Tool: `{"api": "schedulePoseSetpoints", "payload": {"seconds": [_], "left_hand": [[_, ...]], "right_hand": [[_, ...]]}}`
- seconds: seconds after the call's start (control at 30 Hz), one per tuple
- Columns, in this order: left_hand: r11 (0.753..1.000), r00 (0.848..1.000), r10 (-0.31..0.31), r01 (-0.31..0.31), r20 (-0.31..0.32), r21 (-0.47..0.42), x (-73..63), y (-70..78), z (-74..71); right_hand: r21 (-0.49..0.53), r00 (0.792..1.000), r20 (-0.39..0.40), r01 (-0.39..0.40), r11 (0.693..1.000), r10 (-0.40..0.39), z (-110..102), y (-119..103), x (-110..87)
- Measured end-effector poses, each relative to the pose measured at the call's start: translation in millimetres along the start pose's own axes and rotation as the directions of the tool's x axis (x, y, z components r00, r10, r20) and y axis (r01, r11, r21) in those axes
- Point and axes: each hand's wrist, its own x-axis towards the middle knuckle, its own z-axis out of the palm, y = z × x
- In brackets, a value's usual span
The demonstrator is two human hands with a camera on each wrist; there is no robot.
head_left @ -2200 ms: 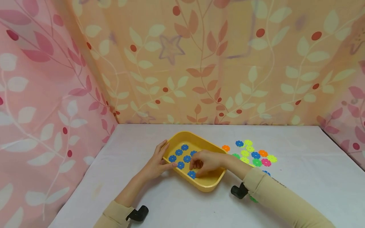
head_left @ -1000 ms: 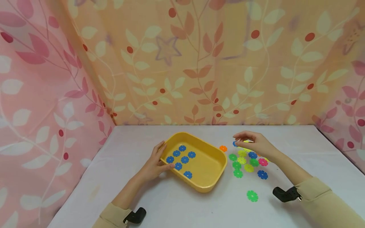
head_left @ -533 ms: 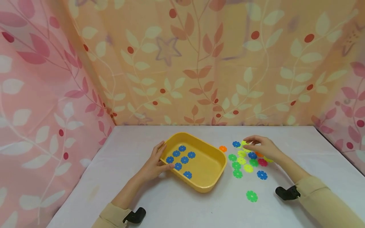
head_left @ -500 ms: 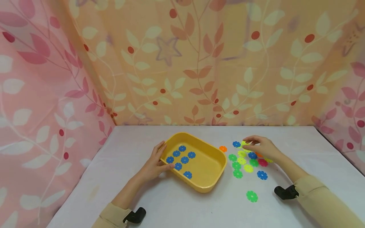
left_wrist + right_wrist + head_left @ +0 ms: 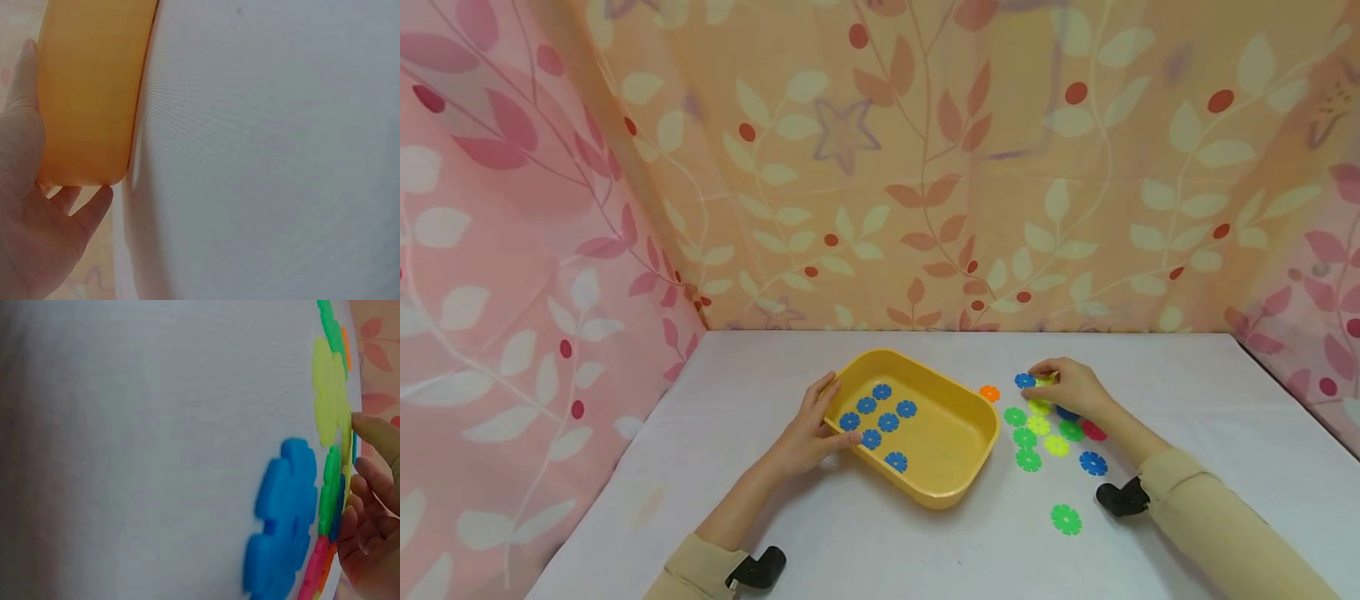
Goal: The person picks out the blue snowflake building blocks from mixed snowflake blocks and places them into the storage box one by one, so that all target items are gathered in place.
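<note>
My left hand (image 5: 808, 433) grips the left end of a yellow plastic tray (image 5: 936, 497), thumb over the near rim and fingers around the outer wall. In the left wrist view the tray (image 5: 94, 94) shows its side, with the hand (image 5: 47, 237) against it. Several blue snowflake discs (image 5: 888, 422) lie flat inside. Right of the tray, my right hand (image 5: 1071, 390) has thumb and forefinger at opposite edges of a blue snowflake disc (image 5: 1024, 380), seemingly pinching it. The right wrist view shows a sliver of blue between the fingertips of that hand (image 5: 375, 512).
Around the right hand lie several loose discs: green (image 5: 1028, 460), yellow (image 5: 1057, 446), pink (image 5: 1094, 431) and orange (image 5: 989, 393). A blue one (image 5: 1093, 463) and a lone green one (image 5: 1066, 519) lie nearer. Patterned cloth (image 5: 850, 208) hangs behind the white table (image 5: 760, 367).
My right hand has left the tray, gone to the loose discs, then shifted left from the yellow ones to the far blue disc. The left hand keeps its hold on the tray.
</note>
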Motion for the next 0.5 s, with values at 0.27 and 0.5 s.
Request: {"api": "schedulePoseSetpoints", "payload": {"seconds": [0.27, 0.5], "left_hand": [[1.0, 1.0, -0.007, 0.007, 0.006, -0.027, 0.6, 0.3, -0.6], [0.999, 1.0, -0.013, 0.013, 0.007, -0.03, 0.9, -0.8, -0.4]], "right_hand": [[0.007, 1.0, -0.012, -0.024, 1.0, 0.024, 2.3, -2.5, 1.5], [-0.025, 1.0, -0.03, -0.008, 1.0, 0.007, 3.1, -2.5, 1.7]]}}
